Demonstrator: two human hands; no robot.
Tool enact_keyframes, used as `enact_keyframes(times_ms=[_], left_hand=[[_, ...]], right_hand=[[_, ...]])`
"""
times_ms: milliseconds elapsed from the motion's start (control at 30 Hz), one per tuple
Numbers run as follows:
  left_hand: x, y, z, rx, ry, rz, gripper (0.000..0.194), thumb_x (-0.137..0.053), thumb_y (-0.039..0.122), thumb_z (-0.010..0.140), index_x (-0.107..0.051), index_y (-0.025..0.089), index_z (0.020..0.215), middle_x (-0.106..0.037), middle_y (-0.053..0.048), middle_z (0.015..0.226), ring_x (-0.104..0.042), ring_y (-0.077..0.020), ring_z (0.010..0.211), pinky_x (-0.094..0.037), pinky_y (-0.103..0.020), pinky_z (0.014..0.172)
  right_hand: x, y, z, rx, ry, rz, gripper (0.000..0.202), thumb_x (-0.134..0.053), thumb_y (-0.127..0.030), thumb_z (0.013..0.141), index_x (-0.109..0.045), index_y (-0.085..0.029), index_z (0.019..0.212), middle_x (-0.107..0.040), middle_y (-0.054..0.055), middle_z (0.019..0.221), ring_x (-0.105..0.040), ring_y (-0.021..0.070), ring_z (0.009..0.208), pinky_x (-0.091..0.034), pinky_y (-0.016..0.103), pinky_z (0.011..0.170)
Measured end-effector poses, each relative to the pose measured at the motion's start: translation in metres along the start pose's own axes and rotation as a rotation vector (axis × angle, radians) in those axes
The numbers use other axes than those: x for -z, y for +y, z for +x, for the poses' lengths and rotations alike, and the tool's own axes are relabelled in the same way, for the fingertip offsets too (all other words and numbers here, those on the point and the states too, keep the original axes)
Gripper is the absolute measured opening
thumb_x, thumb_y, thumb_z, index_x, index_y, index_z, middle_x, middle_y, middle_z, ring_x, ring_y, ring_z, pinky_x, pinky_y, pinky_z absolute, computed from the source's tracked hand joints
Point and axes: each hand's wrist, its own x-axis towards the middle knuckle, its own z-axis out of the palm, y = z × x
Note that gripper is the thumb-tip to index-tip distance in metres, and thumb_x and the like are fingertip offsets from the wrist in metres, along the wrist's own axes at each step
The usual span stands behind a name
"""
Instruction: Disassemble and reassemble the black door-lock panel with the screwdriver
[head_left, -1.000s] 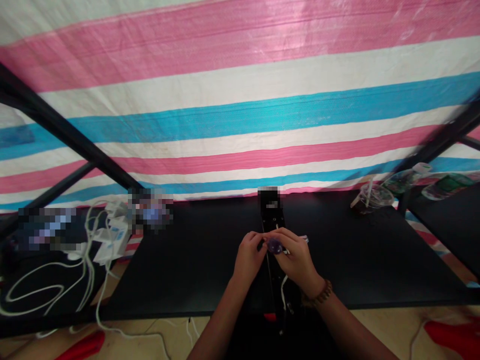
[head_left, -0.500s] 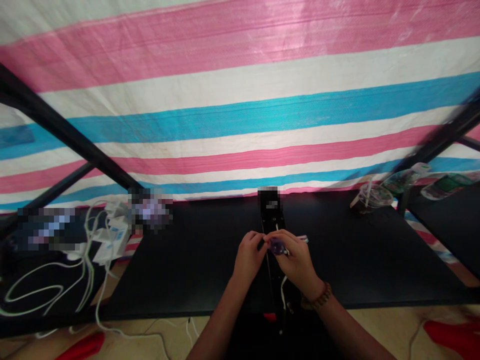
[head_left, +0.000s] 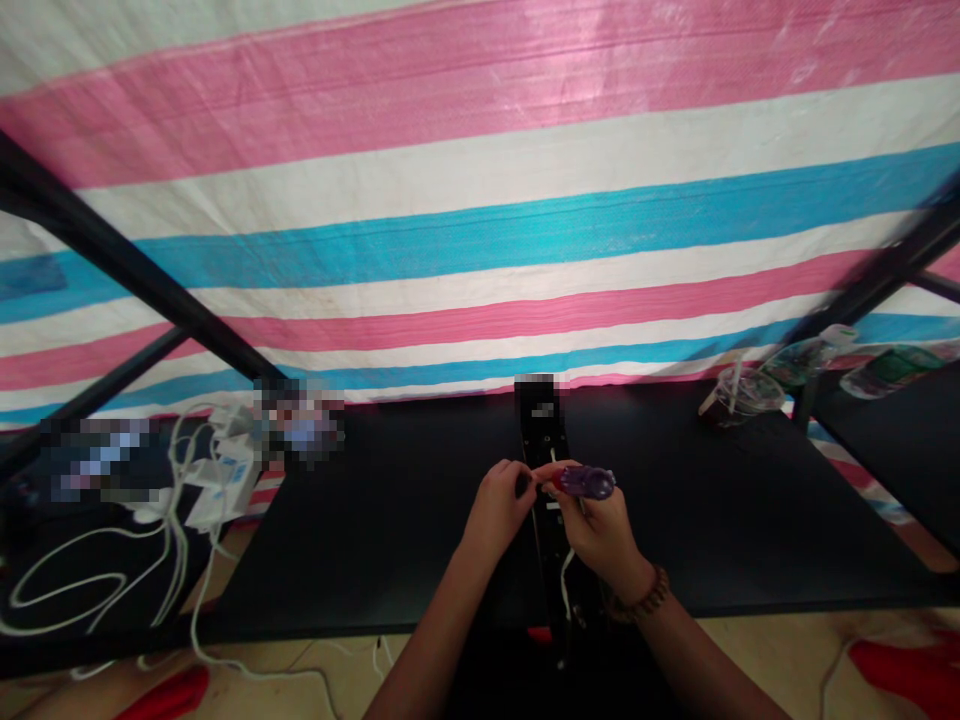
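Observation:
A long black device [head_left: 552, 570] with small screws or holes lies lengthwise in front of me, its near end at the table's front edge. Over it, my right hand [head_left: 600, 525] is closed around a screwdriver [head_left: 589, 483] with a see-through purple and red handle. That handle lies tilted to the right; its tip is hidden by my fingers. My left hand [head_left: 504, 505] pinches at the device's left edge, fingertips touching those of my right. Whatever it pinches is too small to make out. A white cable [head_left: 566, 580] runs along the device below my right hand.
The black table [head_left: 375, 530] meets a striped plastic sheet [head_left: 480, 240]. Left are white cables [head_left: 176, 510], a white box [head_left: 232, 485] and blurred items. Right stand a clear plastic cup [head_left: 746, 390] and bottles [head_left: 892, 372]. Black metal posts [head_left: 150, 280] slant at both sides.
The screwdriver's handle has swung to the right and now lies across the top of my right hand. My left hand has hardly moved.

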Motion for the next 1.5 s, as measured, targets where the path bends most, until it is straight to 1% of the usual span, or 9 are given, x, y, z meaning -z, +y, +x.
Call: enact_keyframes(times_ms=[133,267,367,500,633,767,1033,1267,1500], left_hand=[[-0.001,-0.001,0.002,-0.003,-0.012,-0.007,0.009,-0.060,0.014,0.084,-0.063,0.018,0.078,-0.064,-0.002,0.078,-0.062,-0.0171,0.074,-0.047,-0.029,0.070],[-0.004,-0.014,-0.001,0.039,0.053,-0.094,0.009,-0.059,0.019,0.086,-0.066,0.018,0.081,-0.067,-0.001,0.077,-0.061,-0.0149,0.068,-0.047,-0.027,0.065],[-0.002,-0.034,-0.008,0.091,0.116,-0.114,0.011,-0.058,0.022,0.087,-0.068,0.018,0.084,-0.070,-0.001,0.079,-0.064,-0.0156,0.070,-0.049,-0.028,0.067],[0.004,-0.068,-0.020,0.165,0.162,0.028,0.014,-0.056,0.019,0.086,-0.070,0.018,0.088,-0.071,-0.004,0.085,-0.067,-0.0195,0.078,-0.053,-0.033,0.074],[0.009,-0.097,-0.030,0.176,0.207,0.156,0.019,-0.053,0.019,0.088,-0.072,0.018,0.093,-0.071,-0.008,0.093,-0.067,-0.0241,0.091,-0.053,-0.039,0.085],[0.010,-0.117,-0.036,0.201,0.245,0.199,0.022,-0.052,0.025,0.092,-0.073,0.018,0.093,-0.070,-0.008,0.094,-0.066,-0.0255,0.092,-0.053,-0.042,0.088],[0.014,-0.137,-0.035,0.200,0.349,0.305,0.032,-0.050,0.036,0.095,-0.075,0.017,0.098,-0.064,-0.010,0.093,-0.060,-0.0273,0.091,-0.051,-0.042,0.086],[0.026,-0.152,-0.030,0.191,0.334,0.307,0.040,-0.046,0.043,0.097,-0.077,0.018,0.100,-0.064,-0.010,0.093,-0.060,-0.0265,0.089,-0.051,-0.042,0.085],[0.020,-0.150,-0.037,0.164,0.343,0.336,0.039,-0.047,0.043,0.097,-0.076,0.018,0.108,-0.064,-0.011,0.097,-0.060,-0.0269,0.092,-0.052,-0.043,0.088]], right_hand=[[0.005,-0.003,-0.001,-0.042,0.040,0.049,0.025,-0.052,-0.016,0.097,-0.072,-0.025,0.109,-0.075,0.008,0.106,-0.073,0.0211,0.098,-0.062,0.033,0.083],[0.016,-0.001,-0.002,-0.122,0.119,0.063,0.020,-0.054,-0.022,0.098,-0.074,-0.023,0.101,-0.076,0.007,0.098,-0.075,0.0203,0.088,-0.062,0.032,0.078],[0.025,0.006,-0.002,-0.221,0.224,0.100,0.019,-0.055,-0.028,0.099,-0.074,-0.022,0.101,-0.078,0.007,0.095,-0.075,0.0202,0.081,-0.063,0.032,0.073],[0.039,0.018,0.007,-0.285,0.358,0.149,0.020,-0.059,-0.033,0.098,-0.074,-0.020,0.100,-0.079,0.008,0.096,-0.076,0.0220,0.081,-0.063,0.035,0.073],[0.047,0.025,0.018,-0.261,0.379,0.117,0.021,-0.061,-0.035,0.096,-0.076,-0.020,0.097,-0.079,0.008,0.099,-0.075,0.0239,0.086,-0.061,0.038,0.079],[0.047,0.027,0.018,-0.257,0.358,0.099,0.021,-0.060,-0.036,0.096,-0.076,-0.021,0.097,-0.079,0.008,0.100,-0.075,0.0246,0.087,-0.060,0.038,0.078],[0.047,0.028,0.008,-0.296,0.383,0.101,0.022,-0.060,-0.037,0.096,-0.074,-0.020,0.096,-0.079,0.009,0.099,-0.075,0.0247,0.085,-0.060,0.038,0.076],[0.054,0.024,0.019,-0.284,0.537,0.264,0.023,-0.058,-0.037,0.098,-0.070,-0.019,0.092,-0.077,0.010,0.097,-0.075,0.0257,0.090,-0.062,0.040,0.077],[0.046,0.022,0.011,-0.325,0.480,0.339,0.021,-0.058,-0.036,0.098,-0.070,-0.019,0.094,-0.077,0.009,0.097,-0.075,0.0261,0.095,-0.062,0.041,0.080]])
